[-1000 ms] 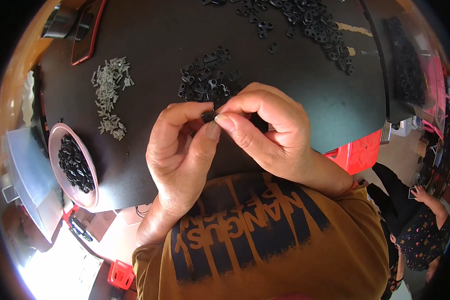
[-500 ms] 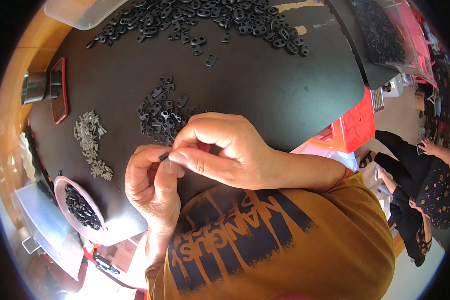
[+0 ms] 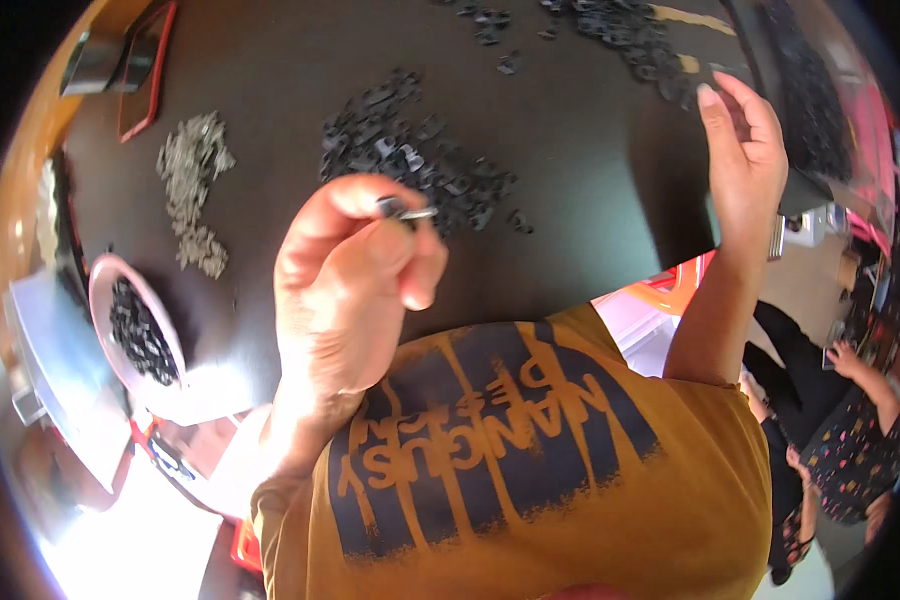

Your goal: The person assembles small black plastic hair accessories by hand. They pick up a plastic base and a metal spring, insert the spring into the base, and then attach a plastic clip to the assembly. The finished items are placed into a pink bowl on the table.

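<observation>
My left hand (image 3: 345, 285) pinches a small black plastic piece (image 3: 391, 207) between thumb and fingertips; a thin silvery metal bit, which looks like a spring, juts from it to the right. My right hand (image 3: 748, 150) is stretched out at the far right, thumb and fingers apart, its tips at the near edge of a large pile of black oval plastic pieces (image 3: 635, 45). Just beyond my left hand lies a heap of smaller black plastic pieces (image 3: 400, 150). Left of it is a heap of small grey metal springs (image 3: 194, 170).
A pink-rimmed bowl (image 3: 175, 345) of black pieces stands at the table's left edge. A red-edged phone (image 3: 148, 75) leans at the far left. A clear bin (image 3: 850, 110) of black parts is at right, with another person (image 3: 820, 400) beyond, holding a phone.
My hands have parted. The right hand has swung far right to the large pile, while the left keeps its black piece, now showing a metal bit. The view has shifted forward and right.
</observation>
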`<state>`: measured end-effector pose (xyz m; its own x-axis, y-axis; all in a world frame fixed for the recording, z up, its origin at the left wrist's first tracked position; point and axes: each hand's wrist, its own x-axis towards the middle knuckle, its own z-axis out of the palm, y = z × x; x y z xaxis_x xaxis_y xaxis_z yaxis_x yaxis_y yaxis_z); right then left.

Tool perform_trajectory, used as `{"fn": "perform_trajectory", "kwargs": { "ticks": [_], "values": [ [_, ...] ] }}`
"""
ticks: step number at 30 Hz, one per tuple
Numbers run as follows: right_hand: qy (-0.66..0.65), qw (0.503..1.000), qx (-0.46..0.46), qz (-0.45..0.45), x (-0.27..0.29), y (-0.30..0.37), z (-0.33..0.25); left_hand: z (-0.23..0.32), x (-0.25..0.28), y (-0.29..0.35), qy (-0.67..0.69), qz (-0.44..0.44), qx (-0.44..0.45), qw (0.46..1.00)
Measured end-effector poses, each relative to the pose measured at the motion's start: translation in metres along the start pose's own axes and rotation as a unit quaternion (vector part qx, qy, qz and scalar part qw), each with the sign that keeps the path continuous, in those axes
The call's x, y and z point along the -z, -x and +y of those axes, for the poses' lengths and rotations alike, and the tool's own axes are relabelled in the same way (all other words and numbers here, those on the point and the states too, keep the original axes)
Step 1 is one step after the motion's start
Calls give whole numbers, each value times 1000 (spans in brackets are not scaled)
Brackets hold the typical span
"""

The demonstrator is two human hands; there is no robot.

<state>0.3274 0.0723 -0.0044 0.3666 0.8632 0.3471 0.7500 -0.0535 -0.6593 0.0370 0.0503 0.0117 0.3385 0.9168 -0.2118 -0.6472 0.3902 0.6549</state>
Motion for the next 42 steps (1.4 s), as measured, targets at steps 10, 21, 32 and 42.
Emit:
{"fn": "perform_trajectory", "kwargs": {
  "ticks": [10,21,32,42],
  "values": [
    [83,993,59,-52,-6,1,3,0,6,6,20,-2,34,999],
    [41,998,-22,-33,-7,15,7,-2,11,8,51,0,23,998],
    [-553,779,-133,-264,-27,45,-80,1,13,5,55,-29,6,998],
    [-538,761,-112,-345,-44,56,-107,0,13,12,6,-17,-25,1000]
  ]
}}
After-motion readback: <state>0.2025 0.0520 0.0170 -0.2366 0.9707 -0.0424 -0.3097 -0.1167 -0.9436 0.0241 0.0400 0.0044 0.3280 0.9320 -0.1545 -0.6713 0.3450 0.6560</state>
